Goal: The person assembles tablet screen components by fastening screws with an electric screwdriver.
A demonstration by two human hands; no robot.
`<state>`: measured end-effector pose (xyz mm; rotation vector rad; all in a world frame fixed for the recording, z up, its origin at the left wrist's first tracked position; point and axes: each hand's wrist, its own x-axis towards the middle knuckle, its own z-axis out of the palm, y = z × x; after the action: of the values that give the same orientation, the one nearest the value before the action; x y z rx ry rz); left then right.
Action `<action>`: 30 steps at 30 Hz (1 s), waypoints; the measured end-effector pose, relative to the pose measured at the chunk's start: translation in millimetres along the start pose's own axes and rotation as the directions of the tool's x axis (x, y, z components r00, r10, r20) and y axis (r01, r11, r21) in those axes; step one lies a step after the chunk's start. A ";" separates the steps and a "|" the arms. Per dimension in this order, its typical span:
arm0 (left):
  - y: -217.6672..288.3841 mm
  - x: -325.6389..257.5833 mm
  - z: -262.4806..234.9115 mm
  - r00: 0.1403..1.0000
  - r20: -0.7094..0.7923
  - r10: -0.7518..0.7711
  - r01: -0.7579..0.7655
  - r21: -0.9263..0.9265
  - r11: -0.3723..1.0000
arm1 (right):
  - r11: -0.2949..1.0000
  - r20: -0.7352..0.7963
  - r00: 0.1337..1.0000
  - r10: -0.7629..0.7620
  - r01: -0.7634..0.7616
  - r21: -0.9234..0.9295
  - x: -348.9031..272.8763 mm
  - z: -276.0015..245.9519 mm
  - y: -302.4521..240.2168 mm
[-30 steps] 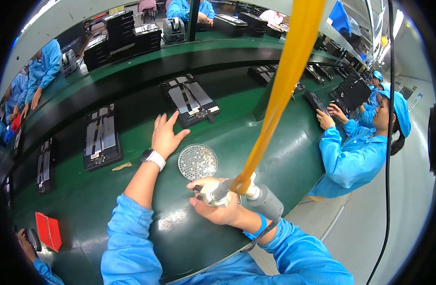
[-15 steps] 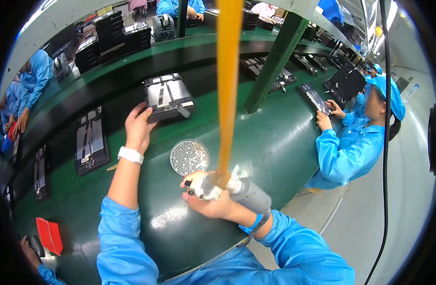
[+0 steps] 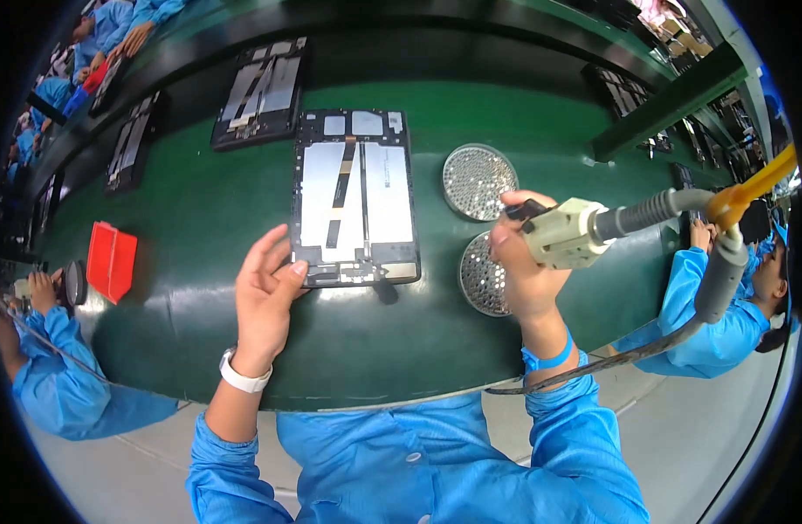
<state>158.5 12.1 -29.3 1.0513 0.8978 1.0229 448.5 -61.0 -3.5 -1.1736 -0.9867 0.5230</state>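
Observation:
An opened tablet (image 3: 383, 201) with silver battery panels and a dark ribbon cable lies in front of me, a small dark tab sticking out below its lower edge. My left hand (image 3: 270, 284) grips its lower left corner, thumb on top and fingers at the side. To the right, my right hand (image 3: 530, 262) is closed round a pale electric screwdriver (image 3: 568, 234) with a grey cable end; its tip is hidden. Behind and beneath that hand are two round perforated dishes, the far dish (image 3: 478, 179) in full view and the near dish (image 3: 481, 278) partly covered.
Another opened tablet (image 3: 259, 92) lies beyond mine on the green bench (image 3: 191, 349). A red bin (image 3: 111, 262) stands at left. A yellow cord (image 3: 763, 188) runs to the screwdriver, and a green post (image 3: 671, 100) rises at right. Co-workers sit on both sides.
My left hand has brought the tablet from the far side down in front of me. The screwdriver in my right hand has tilted over to the right, and a second dish now shows.

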 end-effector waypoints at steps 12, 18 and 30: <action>0.2 16.4 25.8 0.308 0.913 0.266 -0.941 0.334 -0.055 | 1.000 -0.010 1.000 -0.003 0.003 0.008 -1.3 9.4 5.6; -16.8 23.9 31.5 0.438 0.805 0.400 -0.899 0.394 0.193 | 0.999 -0.001 0.999 -0.047 0.047 0.014 4.5 2.8 2.5; -29.3 17.9 53.7 0.449 0.774 0.447 -0.860 0.511 -0.020 | 0.997 0.010 0.997 -0.075 0.076 -0.031 9.0 -5.5 5.2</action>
<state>220.2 11.0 -45.4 2.8353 0.4473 0.9766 458.4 -55.0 -5.4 -1.1578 -1.0460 0.4545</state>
